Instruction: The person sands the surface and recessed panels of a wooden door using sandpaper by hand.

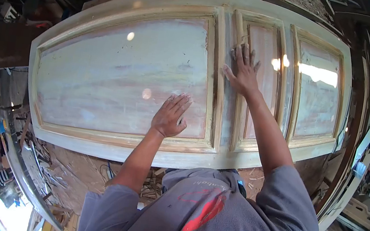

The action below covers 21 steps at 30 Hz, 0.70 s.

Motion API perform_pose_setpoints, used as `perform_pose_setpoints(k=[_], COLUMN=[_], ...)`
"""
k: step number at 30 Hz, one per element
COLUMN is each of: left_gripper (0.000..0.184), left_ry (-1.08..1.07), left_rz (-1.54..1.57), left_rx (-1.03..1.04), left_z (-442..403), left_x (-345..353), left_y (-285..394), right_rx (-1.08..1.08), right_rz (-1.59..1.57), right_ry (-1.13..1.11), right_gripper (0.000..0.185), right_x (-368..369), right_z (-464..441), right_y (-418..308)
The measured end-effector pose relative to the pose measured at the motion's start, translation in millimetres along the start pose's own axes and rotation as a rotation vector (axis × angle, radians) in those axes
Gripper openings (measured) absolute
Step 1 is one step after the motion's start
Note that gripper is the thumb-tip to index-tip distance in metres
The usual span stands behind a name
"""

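Observation:
A large panelled wooden door [119, 79] lies flat across the view, its surface pale and streaked, with raised mouldings around three recessed panels. My left hand [172, 115] lies flat on the large left panel near its lower right, fingers stretched, with whitish dust on the fingertips. Further up, my right hand [243, 71] rests over the moulding at the left side of the narrow middle panel [259, 83]. A small dark edge of something shows by its fingertips, too small to make out. The right panel [317, 86] has a bright reflection on it.
Long boards [361, 134] stand along the right side. Wood scraps [45, 162] litter the floor at the lower left, beside a long curved board [23, 171]. More timber lies beyond the door's far edge. A person in striped clothing [3, 176] is at the far lower left.

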<state>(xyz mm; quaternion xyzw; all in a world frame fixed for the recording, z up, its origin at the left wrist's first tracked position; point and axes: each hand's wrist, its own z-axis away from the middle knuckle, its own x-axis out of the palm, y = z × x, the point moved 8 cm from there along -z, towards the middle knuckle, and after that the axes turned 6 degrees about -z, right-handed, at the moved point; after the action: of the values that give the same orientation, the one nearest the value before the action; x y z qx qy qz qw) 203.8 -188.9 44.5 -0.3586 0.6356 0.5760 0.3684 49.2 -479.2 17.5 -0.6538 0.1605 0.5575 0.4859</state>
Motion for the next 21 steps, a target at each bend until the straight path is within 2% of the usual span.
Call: perform_pose_setpoints(k=[2, 5, 9, 12, 15, 18, 21], left_gripper=[0.077, 0.077, 0.077, 0.076, 0.075, 0.074, 0.074], left_ry=[0.011, 0.006, 0.003, 0.004, -0.004, -0.018, -0.008], left_rz=[-0.009, -0.013, -0.033, -0.029, -0.031, -0.032, -0.025], left_rx=[0.002, 0.005, 0.01, 0.002, 0.0, 0.004, 0.001], left_z=[0.6, 2.1, 2.5, -0.4, 2.8, 0.5, 0.7], left_x=[-2.3, 1.9, 1.1, 2.8, 3.3, 2.8, 3.0], left_y=[-3.0, -0.8, -0.5, -1.8, -0.8, 0.1, -0.4], right_rx=[0.012, 0.004, 0.113, 0.04, 0.054, 0.031, 0.104], right_rz=[0.037, 0.008, -0.082, 0.015, -0.073, -0.083, -0.184], right_ry=[-0.003, 0.025, 0.064, 0.021, 0.022, 0.007, 0.079], right_gripper=[0.104, 0.104, 0.103, 0.104, 0.105, 0.104, 0.105], right_x=[3.8, -3.4, -1.4, 7.9, 7.3, -2.4, -9.7], right_z=[-2.6, -57.1, -76.6, -13.4, 0.9, -43.5, -96.7], right_y=[-0.5, 2.5, -1.1, -4.1, -1.8, 2.9, 11.5])
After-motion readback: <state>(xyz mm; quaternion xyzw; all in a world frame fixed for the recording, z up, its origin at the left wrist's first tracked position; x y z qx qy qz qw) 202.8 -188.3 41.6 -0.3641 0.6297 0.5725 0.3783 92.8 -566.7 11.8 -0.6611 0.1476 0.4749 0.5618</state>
